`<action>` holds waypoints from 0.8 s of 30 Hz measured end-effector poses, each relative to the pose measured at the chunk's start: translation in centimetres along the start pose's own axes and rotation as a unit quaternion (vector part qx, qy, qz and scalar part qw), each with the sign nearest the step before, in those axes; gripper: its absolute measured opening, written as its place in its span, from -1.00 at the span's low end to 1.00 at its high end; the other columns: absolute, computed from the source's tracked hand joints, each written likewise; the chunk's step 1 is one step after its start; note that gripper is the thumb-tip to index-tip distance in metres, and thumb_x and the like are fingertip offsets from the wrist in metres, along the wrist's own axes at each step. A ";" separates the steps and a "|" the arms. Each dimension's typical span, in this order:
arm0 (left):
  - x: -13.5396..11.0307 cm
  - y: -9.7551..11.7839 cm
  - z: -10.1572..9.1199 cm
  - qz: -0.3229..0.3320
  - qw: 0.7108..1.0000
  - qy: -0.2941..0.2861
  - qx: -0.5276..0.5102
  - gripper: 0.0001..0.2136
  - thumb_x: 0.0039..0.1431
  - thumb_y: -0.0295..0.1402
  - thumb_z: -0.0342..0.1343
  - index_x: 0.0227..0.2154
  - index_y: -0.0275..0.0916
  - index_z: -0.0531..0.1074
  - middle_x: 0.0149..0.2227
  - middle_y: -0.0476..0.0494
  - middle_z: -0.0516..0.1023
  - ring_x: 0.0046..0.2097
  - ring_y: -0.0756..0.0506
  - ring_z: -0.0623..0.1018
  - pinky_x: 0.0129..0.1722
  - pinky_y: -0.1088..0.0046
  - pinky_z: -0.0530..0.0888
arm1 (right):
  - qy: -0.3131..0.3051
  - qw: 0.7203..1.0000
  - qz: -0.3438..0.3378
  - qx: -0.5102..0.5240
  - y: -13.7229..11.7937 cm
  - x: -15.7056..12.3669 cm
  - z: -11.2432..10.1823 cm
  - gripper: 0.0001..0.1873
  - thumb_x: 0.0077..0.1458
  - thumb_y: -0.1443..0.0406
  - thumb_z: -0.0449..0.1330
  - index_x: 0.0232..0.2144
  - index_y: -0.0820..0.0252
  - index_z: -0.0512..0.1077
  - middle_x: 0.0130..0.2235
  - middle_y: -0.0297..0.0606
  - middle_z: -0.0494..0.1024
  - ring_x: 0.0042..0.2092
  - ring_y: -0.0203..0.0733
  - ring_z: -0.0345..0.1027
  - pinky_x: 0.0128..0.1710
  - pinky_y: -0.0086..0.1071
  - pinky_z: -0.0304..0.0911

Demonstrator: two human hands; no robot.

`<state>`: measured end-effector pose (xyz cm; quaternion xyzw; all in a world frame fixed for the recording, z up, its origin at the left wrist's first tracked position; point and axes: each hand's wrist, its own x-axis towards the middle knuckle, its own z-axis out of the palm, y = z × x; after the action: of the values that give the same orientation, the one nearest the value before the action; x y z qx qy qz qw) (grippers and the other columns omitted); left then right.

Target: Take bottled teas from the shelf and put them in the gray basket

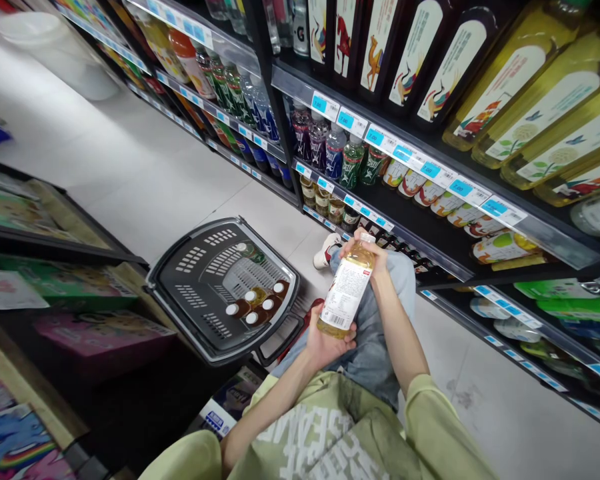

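Observation:
Tilted in front of my lap is a bottle (347, 290) of pale yellow drink, its white label with printed text and a barcode turned up towards me. The fingers of my left hand (325, 343) wrap round its base. At the capped top, my right hand (377, 260) grips the neck and shoulder. To the left stands a dark shopping basket (180, 313) with slotted walls. Inside it are several white-capped bottles (257, 303) of brown and yellow drink, plus a green bottle (253, 252) near the far wall.
Drink shelves (420, 167) with price tags run along the right and far side, close to my knees. Boxed goods (75, 283) fill a rack at the left. Pale floor tiles (180, 173) stretch up the aisle to a white tub (55, 50).

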<state>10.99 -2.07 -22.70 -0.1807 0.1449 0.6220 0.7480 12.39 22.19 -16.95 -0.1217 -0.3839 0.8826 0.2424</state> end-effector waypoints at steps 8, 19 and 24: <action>-0.2 0.1 0.6 0.005 0.999 -0.004 -0.031 -0.38 0.33 0.11 0.04 -0.02 -0.44 0.60 -0.34 -0.27 0.56 -0.42 -0.12 0.42 -0.33 0.34 0.39 | 0.023 0.999 0.017 -0.027 0.1 0.4 0.4 -0.54 -0.12 0.10 0.40 -0.25 0.01 0.27 -0.41 -0.27 0.67 -0.32 0.07 0.64 -0.33 -0.16 0.51; -0.2 0.2 0.9 0.003 0.999 0.020 -0.039 -0.34 0.34 0.16 0.01 -0.03 -0.44 0.60 -0.35 -0.26 0.56 -0.45 -0.09 0.39 -0.35 0.35 0.38 | 0.033 0.999 0.020 -0.028 0.3 0.7 0.3 -0.54 -0.14 0.10 0.41 -0.24 0.02 0.29 -0.41 -0.27 0.68 -0.33 0.07 0.64 -0.31 -0.15 0.54; -0.3 0.0 1.2 0.008 0.999 0.028 -0.046 -0.41 0.36 0.09 0.03 -0.03 -0.43 0.60 -0.32 -0.26 0.56 -0.45 -0.08 0.37 -0.35 0.36 0.39 | 0.046 0.999 0.016 -0.014 0.4 0.5 0.4 -0.54 -0.09 0.14 0.41 -0.20 0.02 0.29 -0.40 -0.29 0.69 -0.33 0.06 0.65 -0.32 -0.16 0.56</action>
<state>10.94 -1.78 -21.53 -0.2311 0.1381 0.6286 0.7297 11.67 21.93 -17.01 -0.1713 -0.3832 0.8742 0.2441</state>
